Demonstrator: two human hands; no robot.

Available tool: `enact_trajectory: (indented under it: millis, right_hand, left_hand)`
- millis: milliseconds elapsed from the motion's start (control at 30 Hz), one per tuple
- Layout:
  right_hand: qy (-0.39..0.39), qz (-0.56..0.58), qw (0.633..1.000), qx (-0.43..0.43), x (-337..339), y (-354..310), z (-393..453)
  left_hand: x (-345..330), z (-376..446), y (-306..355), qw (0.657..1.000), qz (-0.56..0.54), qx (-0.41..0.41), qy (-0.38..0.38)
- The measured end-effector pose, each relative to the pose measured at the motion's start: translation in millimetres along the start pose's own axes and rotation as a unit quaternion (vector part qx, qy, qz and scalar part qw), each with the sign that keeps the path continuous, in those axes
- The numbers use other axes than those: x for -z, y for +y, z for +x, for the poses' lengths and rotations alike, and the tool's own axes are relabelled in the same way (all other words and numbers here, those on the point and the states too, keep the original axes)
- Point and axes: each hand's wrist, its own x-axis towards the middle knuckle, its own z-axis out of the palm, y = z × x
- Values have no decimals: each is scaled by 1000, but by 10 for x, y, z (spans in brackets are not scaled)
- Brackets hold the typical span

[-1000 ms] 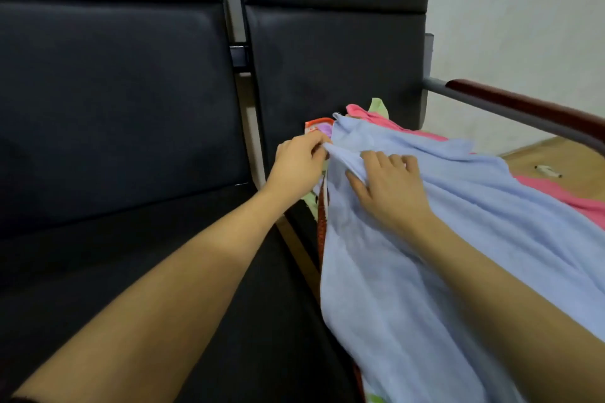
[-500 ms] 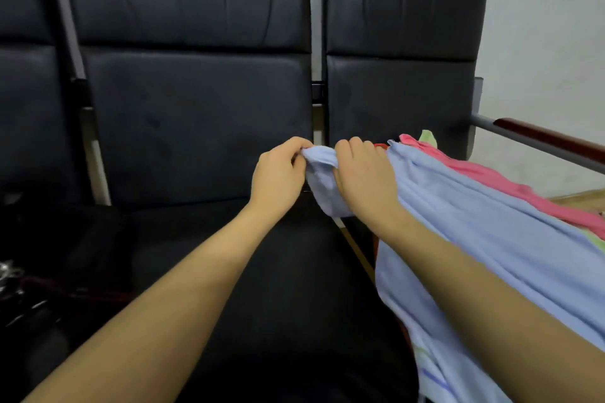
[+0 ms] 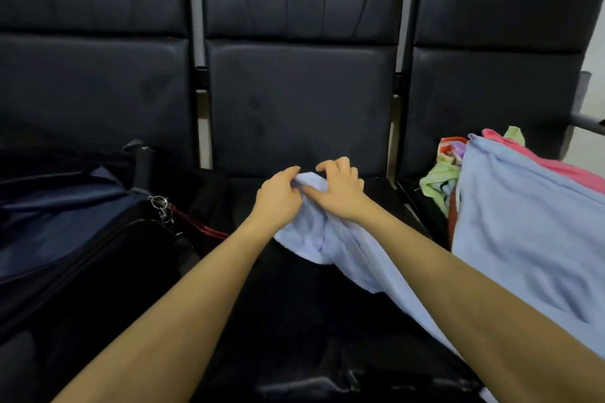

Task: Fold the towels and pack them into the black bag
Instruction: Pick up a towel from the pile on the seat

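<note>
The blue towel [image 3: 510, 222] lies on the right seat — its corner is pinched by left hand [image 3: 278, 198] and right hand [image 3: 340, 190]. The black bag [image 3: 75, 239] sits left.

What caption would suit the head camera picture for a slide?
Both hands, left hand and right hand, grip a corner of the light blue towel over the middle seat, black bag at left.

Three black padded seats [image 3: 299, 101] in a row, pale wall [image 3: 594, 52] behind
</note>
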Motion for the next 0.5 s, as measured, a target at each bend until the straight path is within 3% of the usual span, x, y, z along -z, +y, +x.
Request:
enact_trajectory:
  millis: [133, 300, 500]
  right_hand:
    - [-116, -44, 992, -7, -41, 295, -391]
    - [-199, -152, 968, -16, -83, 754, -876]
    - [-291, -153, 944, -30, -242, 1048, -1163]
  left_hand:
    - [-257, -223, -97, 990, 48, 27, -126]
    - [-726, -544, -39, 975, 89, 15, -201]
    - [-1193, -773, -157, 916, 248, 19, -315]
